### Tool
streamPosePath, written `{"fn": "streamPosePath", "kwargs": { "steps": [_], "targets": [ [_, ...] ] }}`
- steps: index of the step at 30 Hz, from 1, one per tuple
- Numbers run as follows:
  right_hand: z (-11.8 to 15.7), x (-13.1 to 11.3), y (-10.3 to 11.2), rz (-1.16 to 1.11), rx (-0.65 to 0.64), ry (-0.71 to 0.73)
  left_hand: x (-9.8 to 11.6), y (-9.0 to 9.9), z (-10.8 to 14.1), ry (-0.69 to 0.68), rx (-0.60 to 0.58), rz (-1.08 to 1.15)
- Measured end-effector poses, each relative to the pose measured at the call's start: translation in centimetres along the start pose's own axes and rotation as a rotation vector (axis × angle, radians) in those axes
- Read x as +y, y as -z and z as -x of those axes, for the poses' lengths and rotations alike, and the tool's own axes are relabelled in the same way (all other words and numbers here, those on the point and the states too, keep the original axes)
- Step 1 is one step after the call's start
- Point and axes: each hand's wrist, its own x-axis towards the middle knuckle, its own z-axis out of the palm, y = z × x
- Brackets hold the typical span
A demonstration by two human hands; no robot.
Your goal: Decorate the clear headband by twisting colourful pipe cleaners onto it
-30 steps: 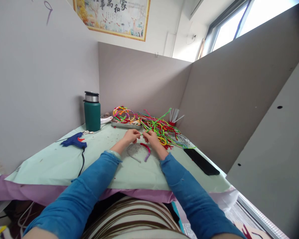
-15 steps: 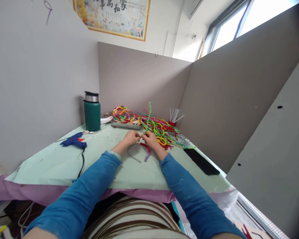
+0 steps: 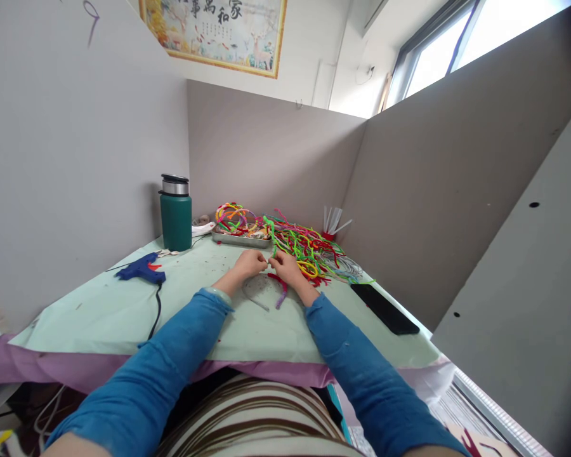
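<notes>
Fingers of the right hand (image 3: 288, 268) grip a green pipe cleaner (image 3: 273, 232), left hand (image 3: 250, 263) pinched together alongside; headband (image 3: 281, 297) half covered, half bare.

Both hands (image 3: 270, 265) apparently pinched, close together

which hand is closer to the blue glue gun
Left. The left hand is to the right of the blue glue gun, across some pale cloth; the right hand is farther right, beside the colorful fuzzy stems.
</notes>
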Motion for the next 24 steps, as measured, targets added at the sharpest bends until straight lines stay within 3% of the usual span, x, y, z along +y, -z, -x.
{"fn": "streamPosePath", "kwargs": {
  "steps": [6, 10, 14, 19, 24],
  "targets": [
    [-0.1, -0.8, -0.2, -0.333, 0.020, -0.191, 0.5, 0.3, 0.2, 0.233, 0.032, 0.536],
    [-0.3, -1.0, -0.5, -0.569, 0.010, -0.285, 0.3, 0.2, 0.1, 0.175, 0.028, 0.779],
    [-0.4, -0.2, -0.5, -0.384, 0.044, -0.272, 0.0, 0.1, -0.1, 0.087, -0.007, 0.464],
    [-0.3, 0.5, -0.3, -0.046, 0.092, -0.115, 0.0, 0.0, 0.0, -0.046, 0.044, -0.071],
    [-0.2, 0.5, -0.4, 0.101, 0.063, 0.030, 0.0, 0.1, 0.2, -0.082, 0.011, -0.249]
  ]
}}
